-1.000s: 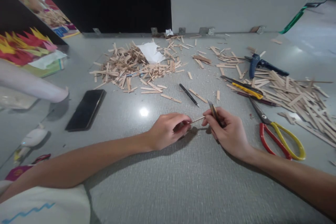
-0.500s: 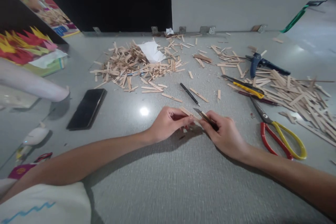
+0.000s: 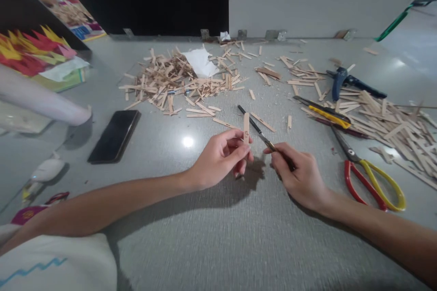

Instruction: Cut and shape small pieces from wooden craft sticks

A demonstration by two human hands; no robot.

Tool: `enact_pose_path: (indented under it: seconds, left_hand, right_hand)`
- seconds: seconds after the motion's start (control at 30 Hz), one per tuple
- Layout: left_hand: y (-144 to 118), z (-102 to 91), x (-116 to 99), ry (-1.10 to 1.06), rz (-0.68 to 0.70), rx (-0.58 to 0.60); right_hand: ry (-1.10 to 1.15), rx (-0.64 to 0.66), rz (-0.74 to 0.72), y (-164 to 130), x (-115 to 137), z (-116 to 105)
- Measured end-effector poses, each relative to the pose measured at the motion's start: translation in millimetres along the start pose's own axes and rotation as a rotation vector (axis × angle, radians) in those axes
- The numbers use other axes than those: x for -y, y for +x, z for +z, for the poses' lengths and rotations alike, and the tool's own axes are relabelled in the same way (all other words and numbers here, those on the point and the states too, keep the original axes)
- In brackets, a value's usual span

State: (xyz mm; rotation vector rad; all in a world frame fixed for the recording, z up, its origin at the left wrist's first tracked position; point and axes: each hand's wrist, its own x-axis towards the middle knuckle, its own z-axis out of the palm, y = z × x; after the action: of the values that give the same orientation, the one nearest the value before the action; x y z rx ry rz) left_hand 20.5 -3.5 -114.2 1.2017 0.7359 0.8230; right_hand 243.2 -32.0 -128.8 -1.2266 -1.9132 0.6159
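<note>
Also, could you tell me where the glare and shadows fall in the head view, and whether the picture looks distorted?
Head view: a small glare spot on the table left of the left hand; soft shadows under both forearms and the right hand; wide-angle bending toward the edges; a blurred patch top left.

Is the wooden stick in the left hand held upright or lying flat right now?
Upright. The wooden stick stands on end, pinched at its lower end by the left hand, its rounded top pointing away from the table.

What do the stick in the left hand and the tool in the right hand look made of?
The short flat pale stick in the left hand looks like bare, unvarnished wood: matte tan, like the scattered offcuts. The slim craft knife in the right hand looks metal, with a brassy collar and a thin grey blade.
</note>
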Motion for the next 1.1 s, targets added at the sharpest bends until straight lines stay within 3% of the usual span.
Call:
enact_pose_path:
  seconds: [0.27, 0.7, 1.1]
  left_hand:
    - [-12, 10.4, -20, 0.104, -0.004, 0.038]
    - [-21, 15.4, -27, 0.108, -0.046, 0.085]
    - [-27, 17.7, -29, 0.408, 0.144, -0.019]
  right_hand:
    - [-0.01, -0.051, -0.173, -4, 3, -1]
    - [-0.014, -0.074, -0.251, -5, 1, -2]
    - [-0.021, -0.091, -0.258, -6, 2, -2]
